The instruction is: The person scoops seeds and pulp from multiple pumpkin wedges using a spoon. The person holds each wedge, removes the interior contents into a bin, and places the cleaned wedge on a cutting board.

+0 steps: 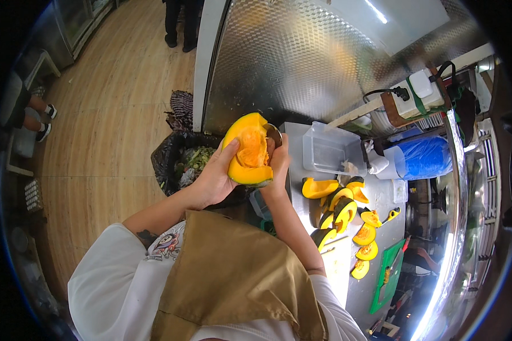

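In front of my chest a thick piece of pumpkin (246,136) with yellow-orange flesh shows its stringy, seedy hollow. My left hand (216,176) grips it from the left, thumb over the cut face. On the other side my right hand (280,162) is closed around a rounded shiny metal tool (275,135), which looks like a spoon; its lower part is hidden by the fingers. The tool and fingers are at the hollow's right edge. Below the pumpkin stands a bin lined with a black bag (164,159), holding green vegetable scraps (196,160).
On the steel counter (375,278) to my right lie several cut pumpkin wedges (344,213), a clear plastic tub (327,150) and a green cutting board (384,290). A textured metal panel (279,62) rises ahead. Other people's legs (181,25) show at far left and ahead.
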{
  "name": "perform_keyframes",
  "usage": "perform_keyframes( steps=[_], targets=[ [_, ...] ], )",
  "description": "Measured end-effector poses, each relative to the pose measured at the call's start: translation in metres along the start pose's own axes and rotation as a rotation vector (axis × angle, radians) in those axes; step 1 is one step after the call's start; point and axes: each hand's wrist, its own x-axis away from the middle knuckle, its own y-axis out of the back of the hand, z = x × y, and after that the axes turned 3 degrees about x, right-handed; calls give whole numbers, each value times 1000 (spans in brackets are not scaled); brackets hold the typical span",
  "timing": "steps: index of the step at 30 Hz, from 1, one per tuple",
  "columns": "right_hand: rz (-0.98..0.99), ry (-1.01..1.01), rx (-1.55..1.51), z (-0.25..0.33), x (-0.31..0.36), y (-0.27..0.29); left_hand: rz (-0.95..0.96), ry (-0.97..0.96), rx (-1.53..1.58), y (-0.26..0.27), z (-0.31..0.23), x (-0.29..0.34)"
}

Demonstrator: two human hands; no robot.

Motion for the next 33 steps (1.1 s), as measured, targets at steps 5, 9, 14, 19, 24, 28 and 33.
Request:
perform_keyframes(
  steps=[5, 9, 14, 19, 24, 28, 33],
  targets=[
    [224, 742, 1198, 10, 0, 5, -33, 65, -255, 9, -30, -3],
    [312, 793, 1492, 20, 3, 1, -97, -10, -275, 5, -26, -3],
    [321, 519, 1183, 9, 10, -7, -69, -101, -235, 5, -6, -1],
    [492, 690, 1428, 10, 9, 1, -5, -42, -464, 17, -33, -7],
    [559, 711, 1220, -3, 2, 11, -46, -35, -295, 20, -19, -5],
    [676, 266, 1053, -8, -6, 23, -26, 18, -283, 26, -26, -2],
    [804, 29, 1041, -13, -8, 34, 47, 20, -409, 32, -30, 1]
  ],
)
